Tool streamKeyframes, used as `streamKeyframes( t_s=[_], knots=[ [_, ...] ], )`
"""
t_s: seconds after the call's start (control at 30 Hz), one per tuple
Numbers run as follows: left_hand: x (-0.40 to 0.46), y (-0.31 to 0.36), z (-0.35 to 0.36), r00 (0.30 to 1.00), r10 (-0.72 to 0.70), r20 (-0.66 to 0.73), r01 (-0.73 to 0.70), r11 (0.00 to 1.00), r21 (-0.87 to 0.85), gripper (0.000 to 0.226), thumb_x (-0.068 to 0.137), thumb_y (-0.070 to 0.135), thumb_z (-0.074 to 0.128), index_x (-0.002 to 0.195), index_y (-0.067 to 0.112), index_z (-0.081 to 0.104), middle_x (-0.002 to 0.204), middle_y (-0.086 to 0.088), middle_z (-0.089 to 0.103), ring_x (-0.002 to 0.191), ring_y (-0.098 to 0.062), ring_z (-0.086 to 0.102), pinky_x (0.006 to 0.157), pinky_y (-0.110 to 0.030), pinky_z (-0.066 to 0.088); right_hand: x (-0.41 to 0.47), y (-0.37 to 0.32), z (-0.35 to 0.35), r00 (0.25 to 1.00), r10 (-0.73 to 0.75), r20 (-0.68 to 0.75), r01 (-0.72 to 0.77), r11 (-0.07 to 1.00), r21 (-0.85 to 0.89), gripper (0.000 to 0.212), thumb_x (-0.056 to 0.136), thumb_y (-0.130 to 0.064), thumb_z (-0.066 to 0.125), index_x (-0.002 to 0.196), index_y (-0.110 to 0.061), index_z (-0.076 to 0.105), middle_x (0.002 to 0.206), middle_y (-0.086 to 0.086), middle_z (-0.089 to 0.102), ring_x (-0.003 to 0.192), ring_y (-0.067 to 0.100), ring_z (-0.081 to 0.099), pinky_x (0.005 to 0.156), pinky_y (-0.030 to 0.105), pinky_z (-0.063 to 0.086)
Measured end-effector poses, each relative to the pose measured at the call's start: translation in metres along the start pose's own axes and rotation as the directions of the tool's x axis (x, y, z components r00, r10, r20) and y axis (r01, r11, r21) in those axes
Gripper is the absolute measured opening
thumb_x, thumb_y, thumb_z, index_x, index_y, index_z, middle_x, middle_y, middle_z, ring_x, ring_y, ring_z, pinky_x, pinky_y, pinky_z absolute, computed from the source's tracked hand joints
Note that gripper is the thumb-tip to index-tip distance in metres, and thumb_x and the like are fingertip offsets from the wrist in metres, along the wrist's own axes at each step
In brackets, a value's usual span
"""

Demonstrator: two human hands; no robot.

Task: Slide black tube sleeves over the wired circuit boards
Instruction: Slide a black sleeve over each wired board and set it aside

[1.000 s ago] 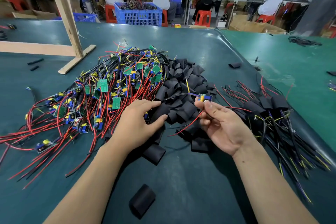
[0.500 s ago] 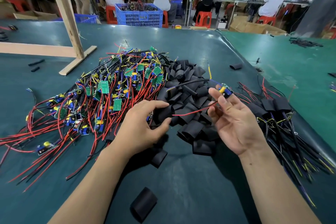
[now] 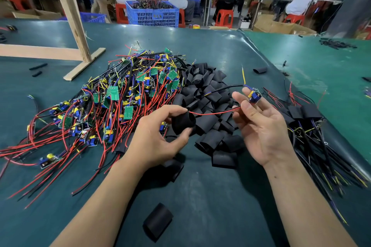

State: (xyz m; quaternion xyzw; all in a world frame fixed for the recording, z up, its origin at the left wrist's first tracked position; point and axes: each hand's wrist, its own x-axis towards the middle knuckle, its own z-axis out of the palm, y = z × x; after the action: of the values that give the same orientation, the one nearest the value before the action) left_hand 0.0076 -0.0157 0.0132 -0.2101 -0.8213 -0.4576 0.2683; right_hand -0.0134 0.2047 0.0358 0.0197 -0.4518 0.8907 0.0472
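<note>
Sleeve (image 3: 183, 125) now lifted in left hand (image 3: 158, 140), board (image 3: 254, 96) right

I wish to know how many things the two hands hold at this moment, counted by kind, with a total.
Sleeve: 1, in the left hand
Board with wires: 1, in the right hand
Total: 2
</note>
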Motion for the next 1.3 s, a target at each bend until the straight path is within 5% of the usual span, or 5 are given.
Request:
streamKeyframes(
  t_s=[0.43, 0.63, 1.03, 1.3],
  knots=[
    [0.002, -0.006, 0.001, 0.995, 0.025, -0.092, -0.023, 0.999, 0.028, 0.036, 0.075, 0.015, 0.077, 0.108, 0.012, 0.066, 0.098, 0.012, 0.067, 0.086, 0.000, 0.062, 0.080, -0.030, 0.053, -0.001, 0.001, 0.000, 1.000, 0.011, 0.003, -0.010, 0.998, -0.062, 0.042, 0.076, -0.005, 0.065, 0.118, -0.007, 0.062, 0.097, 0.010, 0.076, 0.077, 0.013, 0.069, 0.066, 0.021, 0.055],
    [0.002, -0.006, -0.002, 0.998, 0.054, -0.033, -0.053, 0.998, 0.027, 0.037, 0.074, 0.015, 0.078, 0.110, 0.012, 0.067, 0.101, 0.004, 0.070, 0.092, -0.010, 0.066, 0.083, -0.034, 0.054, -0.001, 0.004, -0.001, 0.999, -0.034, 0.001, 0.034, 0.989, -0.141, 0.032, 0.090, 0.006, 0.057, 0.119, -0.008, 0.059, 0.093, 0.010, 0.076, 0.080, 0.014, 0.071, 0.066, 0.021, 0.055],
    [0.003, -0.010, 0.000, 0.997, 0.034, -0.065, -0.031, 0.998, 0.060, 0.038, 0.076, 0.014, 0.079, 0.112, 0.011, 0.067, 0.101, 0.004, 0.069, 0.085, -0.004, 0.061, 0.082, -0.029, 0.052, 0.000, 0.009, 0.000, 0.993, -0.119, 0.022, 0.121, 0.949, -0.292, 0.034, 0.089, 0.010, 0.058, 0.116, -0.011, 0.060, 0.078, 0.002, 0.074, 0.077, 0.014, 0.071, 0.063, 0.022, 0.055],
    [0.003, -0.009, -0.001, 0.996, 0.064, -0.059, -0.061, 0.997, 0.048, 0.037, 0.075, 0.012, 0.077, 0.111, 0.009, 0.066, 0.100, 0.002, 0.069, 0.087, -0.014, 0.065, 0.081, -0.035, 0.053, 0.003, 0.013, -0.004, 0.994, -0.109, -0.024, 0.097, 0.949, -0.299, 0.032, 0.087, 0.008, 0.063, 0.113, -0.010, 0.061, 0.077, 0.002, 0.073, 0.072, 0.015, 0.070, 0.061, 0.022, 0.054]
  ],
)
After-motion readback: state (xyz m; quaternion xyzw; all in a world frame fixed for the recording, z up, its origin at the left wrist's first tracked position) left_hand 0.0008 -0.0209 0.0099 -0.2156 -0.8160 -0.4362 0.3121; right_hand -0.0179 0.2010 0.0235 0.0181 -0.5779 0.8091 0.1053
